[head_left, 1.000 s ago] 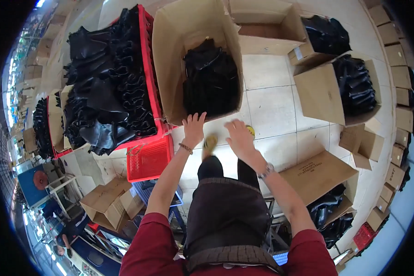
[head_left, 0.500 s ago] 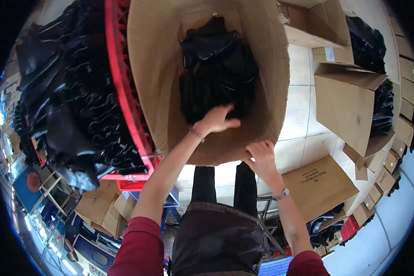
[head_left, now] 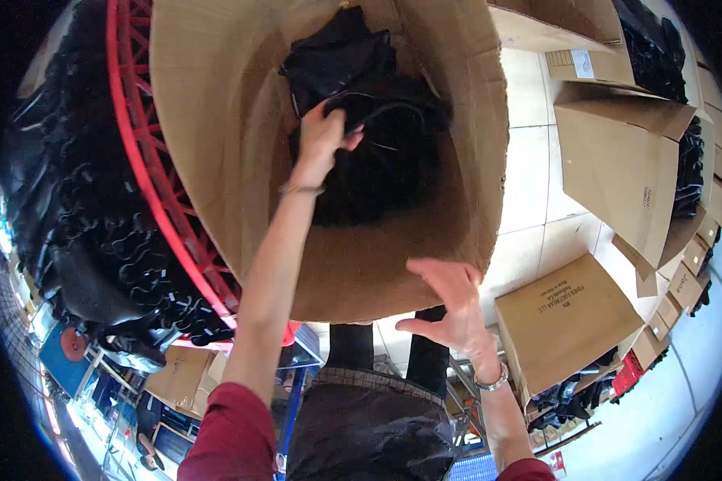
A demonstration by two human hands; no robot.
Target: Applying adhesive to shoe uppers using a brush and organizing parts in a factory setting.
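Hands apart. Left hand [head_left: 322, 143] reaches inside a deep cardboard box [head_left: 361, 264], thumb and fingers clamped on the edge of a black leather-like piece [head_left: 385, 110], which lies at the top of the dark pile [head_left: 373, 180] in the box; whether one layer or several is pinched cannot be made out in the shadow. Right hand [head_left: 453, 309], a metal-banded watch [head_left: 493, 378] at its wrist, is empty, fingers spread, by the box's near rim. Left of the box: red plastic crate [head_left: 124, 88] with stacked black pieces [head_left: 64, 200]. Right: brown carton [head_left: 569, 321] on tiled floor [head_left: 529, 192].
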